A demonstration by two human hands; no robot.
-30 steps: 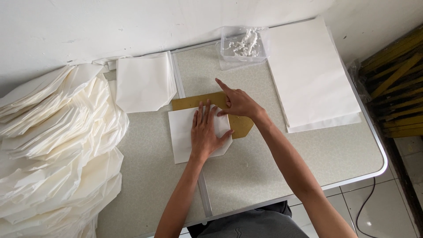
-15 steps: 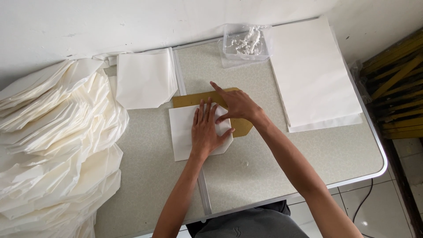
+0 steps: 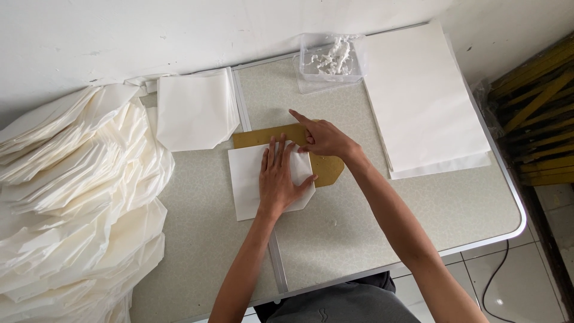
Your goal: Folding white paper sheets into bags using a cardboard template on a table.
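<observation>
Flat-palm pressure, no pinch: my left hand [image 3: 280,179] lies spread, fingers apart, on the folded white paper sheet [image 3: 251,188], pinning it to the grey folding table [image 3: 382,221] so it cannot slide. My right hand [image 3: 326,140] rests on the brown cardboard template [image 3: 327,167] and on the paper's upper right edge, index finger extended toward the far side, the other fingers curled loosely; it encloses nothing. I judge that this hand steadies the template as a folding guide while the left holds the crease flat.

The sheet lies near the table's middle, across the centre seam, its upper part overlapping the template, whose pointed end projects to the right of the paper.

Supply and output are set within reach:
- a stack of flat white sheets [image 3: 421,101] at the right, well apart from the work;
- a small pile of folded pieces [image 3: 194,110] at the upper left, pointed ends toward me;
- a large heap of finished white folds [image 3: 72,197] at the far left;
- a clear plastic tub [image 3: 330,63] holding white scraps, at the far edge by the wall.
</observation>
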